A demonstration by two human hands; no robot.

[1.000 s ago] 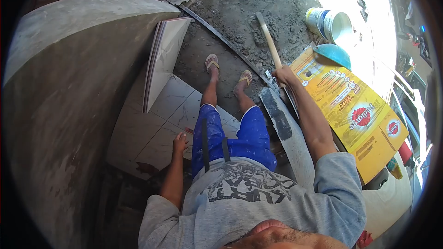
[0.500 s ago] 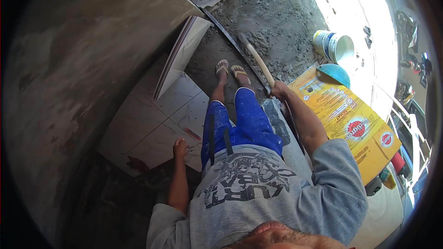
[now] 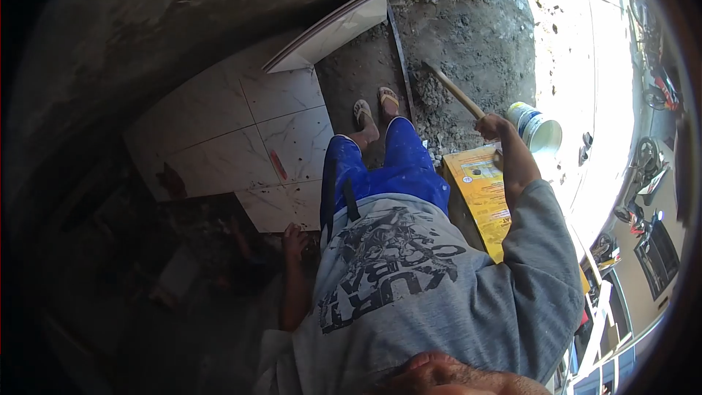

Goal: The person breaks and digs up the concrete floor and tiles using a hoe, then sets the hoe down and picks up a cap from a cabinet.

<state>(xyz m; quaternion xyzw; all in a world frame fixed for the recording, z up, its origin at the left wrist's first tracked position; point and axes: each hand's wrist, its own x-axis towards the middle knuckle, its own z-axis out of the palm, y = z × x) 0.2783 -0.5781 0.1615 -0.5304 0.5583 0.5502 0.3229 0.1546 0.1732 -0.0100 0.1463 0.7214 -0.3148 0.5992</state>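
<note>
My right hand (image 3: 491,126) is wrapped round one end of a long wooden handle (image 3: 457,93), whose other end reaches over the grey rubble. What that far end carries cannot be made out. Near the edge of the marble-pattern floor tiles (image 3: 219,150) hangs my left hand (image 3: 295,240), in shadow, its fingers loosely bent and apart with nothing seen in them. A red object (image 3: 278,164) lies on the tiles. Beside my right forearm is a yellow printed sheet (image 3: 479,190), partly hidden by the arm.
Several large tiles (image 3: 333,29) lean on the curved wall (image 3: 175,0). A thin straight bar (image 3: 401,62) lies along the rough ground near my feet. At the right are a white bucket (image 3: 540,132) on its side and parked motorcycles (image 3: 651,168).
The view has turned, and my feet have shifted. My right hand has carried the handle outward past the yellow sheet's corner, towards the bucket. My left hand now hangs beyond the tile edge.
</note>
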